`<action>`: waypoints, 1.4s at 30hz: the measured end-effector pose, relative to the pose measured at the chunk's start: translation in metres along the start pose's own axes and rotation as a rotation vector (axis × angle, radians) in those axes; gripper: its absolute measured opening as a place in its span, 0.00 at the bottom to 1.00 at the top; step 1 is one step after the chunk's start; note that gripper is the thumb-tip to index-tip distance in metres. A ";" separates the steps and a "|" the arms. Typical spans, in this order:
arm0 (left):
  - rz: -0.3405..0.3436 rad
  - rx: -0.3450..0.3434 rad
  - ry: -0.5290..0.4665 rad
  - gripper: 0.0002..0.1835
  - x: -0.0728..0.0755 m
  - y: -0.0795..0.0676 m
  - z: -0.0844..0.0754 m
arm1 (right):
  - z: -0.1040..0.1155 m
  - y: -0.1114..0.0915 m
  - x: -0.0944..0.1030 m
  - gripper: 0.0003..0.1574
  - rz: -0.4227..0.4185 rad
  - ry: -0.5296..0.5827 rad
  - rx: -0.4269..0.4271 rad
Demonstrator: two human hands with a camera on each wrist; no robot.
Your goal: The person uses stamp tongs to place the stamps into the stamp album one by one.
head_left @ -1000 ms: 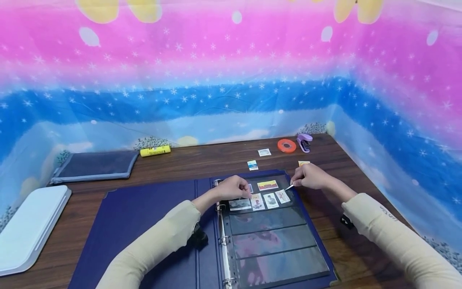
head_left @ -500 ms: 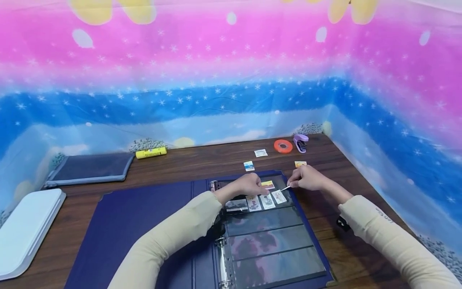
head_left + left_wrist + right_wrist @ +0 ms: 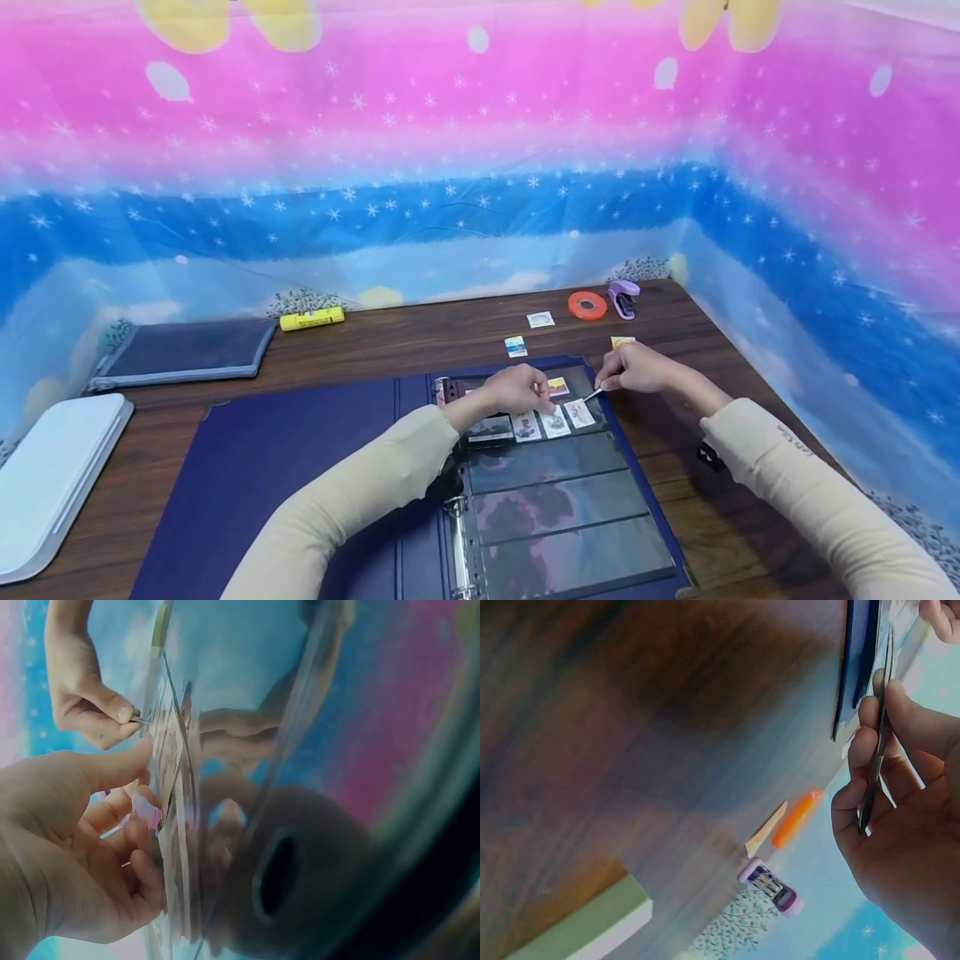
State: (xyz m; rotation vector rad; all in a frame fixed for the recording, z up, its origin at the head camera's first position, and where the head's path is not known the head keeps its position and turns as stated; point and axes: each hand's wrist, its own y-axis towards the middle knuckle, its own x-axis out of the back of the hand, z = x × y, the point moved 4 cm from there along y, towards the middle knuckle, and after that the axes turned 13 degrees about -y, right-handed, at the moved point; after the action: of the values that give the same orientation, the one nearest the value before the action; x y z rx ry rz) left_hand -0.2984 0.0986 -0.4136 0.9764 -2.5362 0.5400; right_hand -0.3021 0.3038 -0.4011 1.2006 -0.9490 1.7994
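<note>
My right hand point(image 3: 637, 368) pinches metal tweezers point(image 3: 881, 742), their tips at a small stamp point(image 3: 579, 413) at the right end of a row of stamps. That row lies in the second strip of a dark stamp album page point(image 3: 555, 496) in a blue ring binder point(image 3: 300, 467). Over the same row is my left hand point(image 3: 516, 388), loosely bent, with fingertips at the neighbouring stamp point(image 3: 556, 423). In the left wrist view the left thumb and fingertips meet the page surface, with a gap between them. A yellow-red stamp point(image 3: 557, 387) sits in the top strip, partly covered by the left hand.
Loose stamps lie behind the binder: a blue one point(image 3: 515, 347), a pale one point(image 3: 540, 319) and a yellow one point(image 3: 622, 342). Farther back are an orange tape roll point(image 3: 587, 305), a purple stapler point(image 3: 623, 299) and a yellow glue stick point(image 3: 312, 318). A mesh pouch point(image 3: 187, 350) and white case point(image 3: 56, 483) stand left.
My left hand has moved right along the row, from the left stamps to beside the tweezers' tips. The right hand keeps the tweezers at the end stamp; the head view has shifted slightly.
</note>
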 end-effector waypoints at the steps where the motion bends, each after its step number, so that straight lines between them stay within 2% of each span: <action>1: -0.004 -0.002 0.008 0.10 0.000 0.000 0.000 | 0.001 0.001 0.001 0.07 0.009 -0.014 0.008; 7: -0.013 -0.005 0.036 0.10 0.000 0.001 -0.001 | 0.006 0.005 0.009 0.08 0.063 -0.116 0.054; 10: -0.014 -0.005 0.044 0.10 0.001 0.001 -0.001 | 0.008 0.006 0.010 0.08 0.061 -0.139 0.079; 17: -0.014 -0.009 0.041 0.10 0.002 0.000 0.001 | -0.004 -0.001 0.008 0.08 -0.027 -0.024 0.058; 21: -0.010 -0.030 0.064 0.11 0.004 0.000 0.001 | -0.015 -0.007 0.012 0.08 -0.111 -0.042 -0.004; 26: 0.037 -0.122 0.187 0.08 0.008 -0.005 -0.005 | -0.031 -0.011 0.021 0.08 -0.201 -0.116 -0.131; 30: 0.091 -0.162 0.318 0.11 0.009 -0.021 -0.010 | -0.051 -0.015 0.024 0.11 -0.237 -0.152 -0.250; 35: 0.114 -0.155 0.408 0.15 0.007 -0.057 -0.007 | -0.076 -0.022 0.028 0.14 -0.262 -0.172 -0.367; 38: 0.069 -0.170 0.500 0.21 0.004 -0.081 0.001 | -0.087 -0.024 0.031 0.15 -0.266 -0.159 -0.435; 42: -0.074 -0.242 0.727 0.25 -0.001 -0.106 0.007 | -0.095 -0.022 0.033 0.17 -0.254 -0.139 -0.495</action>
State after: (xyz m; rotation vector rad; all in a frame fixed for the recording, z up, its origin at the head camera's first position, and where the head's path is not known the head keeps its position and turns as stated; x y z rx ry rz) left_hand -0.2252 0.0228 -0.3971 0.6280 -1.8521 0.4464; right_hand -0.3278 0.4035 -0.3928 1.0757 -1.1774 1.2001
